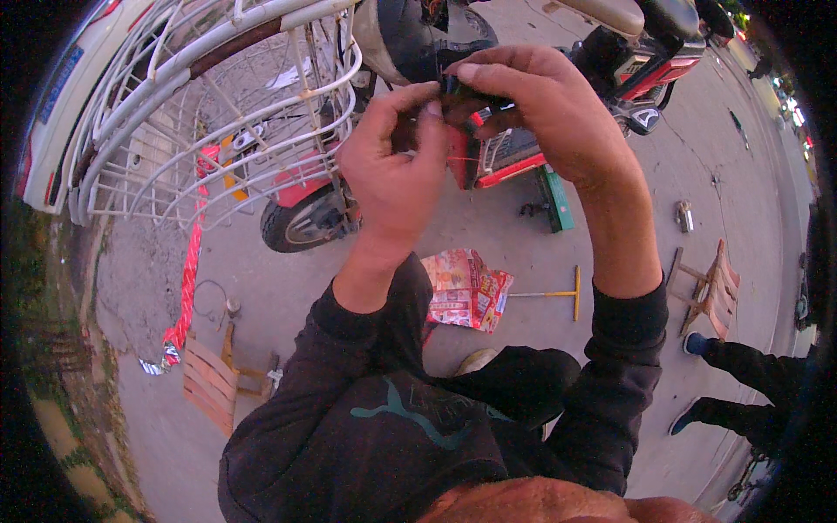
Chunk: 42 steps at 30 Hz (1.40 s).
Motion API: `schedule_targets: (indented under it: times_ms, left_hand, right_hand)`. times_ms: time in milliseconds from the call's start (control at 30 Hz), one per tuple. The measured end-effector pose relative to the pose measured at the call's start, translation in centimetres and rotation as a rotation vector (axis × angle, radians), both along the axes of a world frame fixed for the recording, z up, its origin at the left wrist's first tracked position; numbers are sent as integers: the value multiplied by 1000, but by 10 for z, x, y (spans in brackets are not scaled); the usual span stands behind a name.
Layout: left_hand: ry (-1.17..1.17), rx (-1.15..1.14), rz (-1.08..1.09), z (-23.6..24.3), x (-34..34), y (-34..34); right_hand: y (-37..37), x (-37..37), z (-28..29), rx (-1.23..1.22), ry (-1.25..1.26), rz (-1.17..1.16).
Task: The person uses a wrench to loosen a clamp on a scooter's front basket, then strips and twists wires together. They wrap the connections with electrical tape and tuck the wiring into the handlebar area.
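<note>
My left hand (397, 148) and my right hand (545, 100) are raised close together in front of the electric bike (418, 52). Both are closed in a pinch, thumbs against fingers, on a small dark piece (451, 85) between them. Its exact kind cannot be made out, as the fingertips cover much of it. Just below the hands, a thin orange wire (465, 159) shows against the bike's red and black body (514, 161). My left fingers are slightly blurred.
A white wire basket (218, 113) juts in at upper left, above a wheel (305, 222). On the ground lie a red printed sheet (466, 292), a yellow T-handled tool (575, 294) and a green box (555, 199). Low wooden stools (715, 292) stand at both sides; another person's legs (741, 383) show right.
</note>
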<state>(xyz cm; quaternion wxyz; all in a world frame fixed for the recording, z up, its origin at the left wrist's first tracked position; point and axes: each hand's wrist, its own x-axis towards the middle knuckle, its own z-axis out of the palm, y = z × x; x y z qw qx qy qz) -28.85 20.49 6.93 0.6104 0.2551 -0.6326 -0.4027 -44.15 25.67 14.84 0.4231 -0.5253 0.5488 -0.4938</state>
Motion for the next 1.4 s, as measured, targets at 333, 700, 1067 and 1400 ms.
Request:
schedule_targets:
  times_ms: [333,700,1067,1400]
  left_hand:
    - [-116,-69,-32,18,5,3]
    - [29,213,-280,28,-13,-2]
    - [70,197,-309,34,-14,1]
    - [164,237,-356,33,-14,-5]
  right_hand:
    - [-9,0,-21,-267,244,-85]
    - [9,-21,13,-50,142,-23]
    - [18,10,37,-339,1044,-227]
    - [30,1,76,-253,1251,44]
